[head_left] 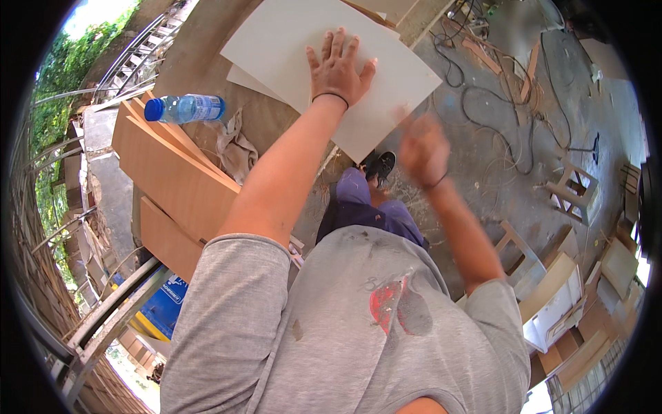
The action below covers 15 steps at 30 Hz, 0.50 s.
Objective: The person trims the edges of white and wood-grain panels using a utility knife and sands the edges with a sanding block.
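Observation:
My left hand lies flat on a large white board, fingers spread and pointing away from me. A dark band circles that wrist. Another pale sheet shows from under the board's left side. My right hand is just off the board's right edge, smeared by motion. Its fingers look curled, but whether they hold anything cannot be made out.
To the left, a clear bottle with a blue cap lies by curved wood-coloured panels and a crumpled cloth. Black cable snakes over the concrete floor on the right, near a small wooden frame.

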Available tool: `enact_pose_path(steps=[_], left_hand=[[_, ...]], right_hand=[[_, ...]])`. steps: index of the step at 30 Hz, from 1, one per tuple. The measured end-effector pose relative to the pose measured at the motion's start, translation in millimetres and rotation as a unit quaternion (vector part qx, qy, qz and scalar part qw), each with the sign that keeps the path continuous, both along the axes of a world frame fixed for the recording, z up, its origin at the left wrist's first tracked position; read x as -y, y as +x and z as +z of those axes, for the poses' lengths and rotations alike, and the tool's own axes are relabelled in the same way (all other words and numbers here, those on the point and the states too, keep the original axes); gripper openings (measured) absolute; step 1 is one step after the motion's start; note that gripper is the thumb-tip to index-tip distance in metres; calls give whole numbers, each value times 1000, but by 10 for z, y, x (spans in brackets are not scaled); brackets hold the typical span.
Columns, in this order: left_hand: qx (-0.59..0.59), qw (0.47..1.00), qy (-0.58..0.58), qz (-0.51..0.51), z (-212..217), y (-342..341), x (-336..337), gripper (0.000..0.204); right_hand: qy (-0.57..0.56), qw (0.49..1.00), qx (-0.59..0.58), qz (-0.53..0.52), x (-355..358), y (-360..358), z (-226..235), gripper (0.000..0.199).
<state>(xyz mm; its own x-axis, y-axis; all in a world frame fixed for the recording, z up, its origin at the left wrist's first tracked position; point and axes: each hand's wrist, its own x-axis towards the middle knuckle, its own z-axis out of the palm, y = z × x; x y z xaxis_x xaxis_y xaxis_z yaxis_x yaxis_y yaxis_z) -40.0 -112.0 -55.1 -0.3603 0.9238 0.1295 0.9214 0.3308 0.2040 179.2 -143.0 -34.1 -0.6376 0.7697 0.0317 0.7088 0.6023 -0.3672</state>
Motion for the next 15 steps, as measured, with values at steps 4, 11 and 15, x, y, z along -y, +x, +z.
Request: enact_pose_path(steps=[4, 11, 15], left_hand=[[13, 1000, 14, -5, 32, 16, -43, 63], [6, 1000, 4, -4, 13, 60, -44, 63], [14, 1000, 15, 3, -10, -12, 2, 63]], right_hand=[[119, 989, -87, -1, -673, 115, 15, 43], [-100, 965, -70, 230, 1185, -166, -16, 44], [28, 993, -110, 44, -4, -80, 147, 44]])
